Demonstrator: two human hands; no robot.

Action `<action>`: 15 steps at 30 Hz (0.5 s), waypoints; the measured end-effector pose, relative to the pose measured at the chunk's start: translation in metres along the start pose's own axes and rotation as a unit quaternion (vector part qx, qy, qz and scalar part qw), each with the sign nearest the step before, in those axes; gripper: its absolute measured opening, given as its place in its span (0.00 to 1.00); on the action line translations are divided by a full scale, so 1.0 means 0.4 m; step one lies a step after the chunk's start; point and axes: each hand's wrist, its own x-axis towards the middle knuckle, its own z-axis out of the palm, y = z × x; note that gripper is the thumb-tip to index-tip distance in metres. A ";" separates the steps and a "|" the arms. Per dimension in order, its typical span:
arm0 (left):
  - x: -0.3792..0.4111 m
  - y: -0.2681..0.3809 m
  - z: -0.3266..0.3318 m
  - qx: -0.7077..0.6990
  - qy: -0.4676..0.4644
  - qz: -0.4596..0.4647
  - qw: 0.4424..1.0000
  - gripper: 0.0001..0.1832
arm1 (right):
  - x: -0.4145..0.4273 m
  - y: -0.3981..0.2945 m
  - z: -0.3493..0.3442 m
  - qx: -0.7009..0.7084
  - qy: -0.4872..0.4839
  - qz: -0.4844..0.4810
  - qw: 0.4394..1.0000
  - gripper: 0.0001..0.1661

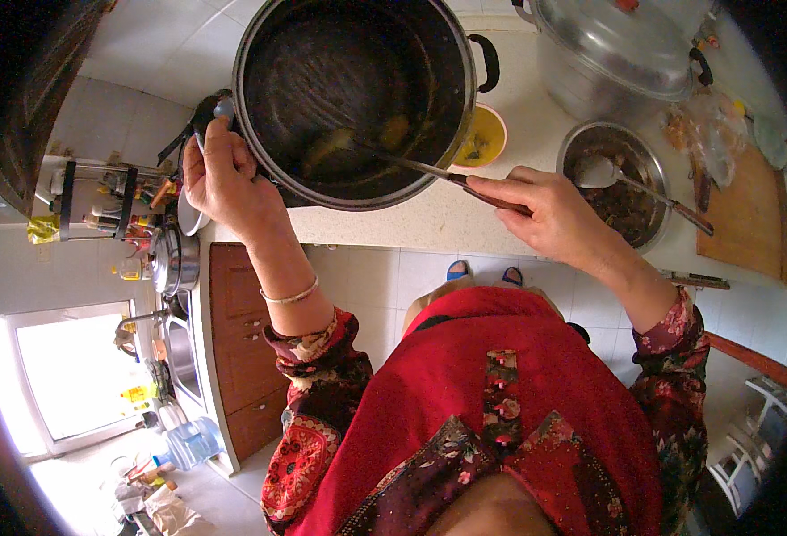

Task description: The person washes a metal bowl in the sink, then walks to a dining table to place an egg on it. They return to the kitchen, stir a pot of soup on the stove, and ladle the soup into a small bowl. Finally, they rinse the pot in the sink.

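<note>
A large dark cooking pot (340, 74) with a metal rim tilts towards me at the top of the view. At its left side, my left hand (233, 177) grips the pot where the handle would be; the fingers hide that part. My right hand (547, 211) holds a ladle or large spoon (420, 166) by its brown handle. The head of that utensil is inside the pot, low against its wall, and looks blurred. Partly covered by the pot's right edge, a pink-rimmed bowl (484, 137) of yellow soup stands on the pale counter (393, 228).
Right of my right hand stands a steel basin (661, 187) of dark food with a spoon (665, 201) across it. A lidded aluminium pot (568, 74) is behind. A wooden board (745, 214) and plastic bag (722, 141) lie far right; a sink (182, 352) is left.
</note>
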 end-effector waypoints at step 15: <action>-0.010 0.007 0.016 -0.020 0.025 0.006 0.999 0.08 | 0.004 0.004 -0.040 -0.068 -0.001 0.015 0.998 0.23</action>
